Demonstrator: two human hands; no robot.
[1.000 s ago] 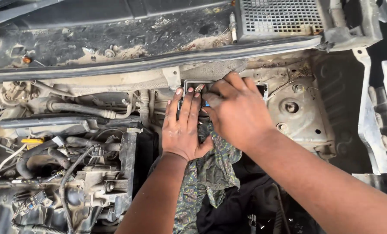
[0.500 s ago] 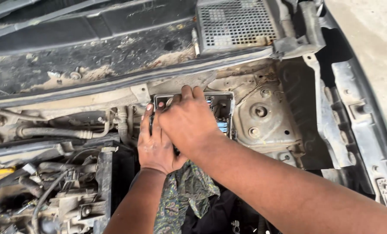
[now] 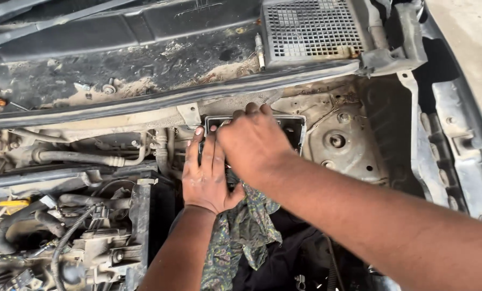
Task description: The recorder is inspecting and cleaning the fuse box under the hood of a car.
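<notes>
While both hands press on the black box (image 3: 294, 129) bolted against the firewall under the cowl, seating or freeing it looks like the step in hand. Left hand (image 3: 207, 175) lies flat, fingers spread, below it. Right hand (image 3: 252, 141) curls over its top edge; a patterned rag (image 3: 241, 231) hangs beneath.

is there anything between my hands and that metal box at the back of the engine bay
Nothing visible. The right hand lies across the top and front of the framed metal box, fingers over its upper edge, and the left hand presses flat on its left side. The patterned cloth hangs below the hands, not between them and the box.
</notes>
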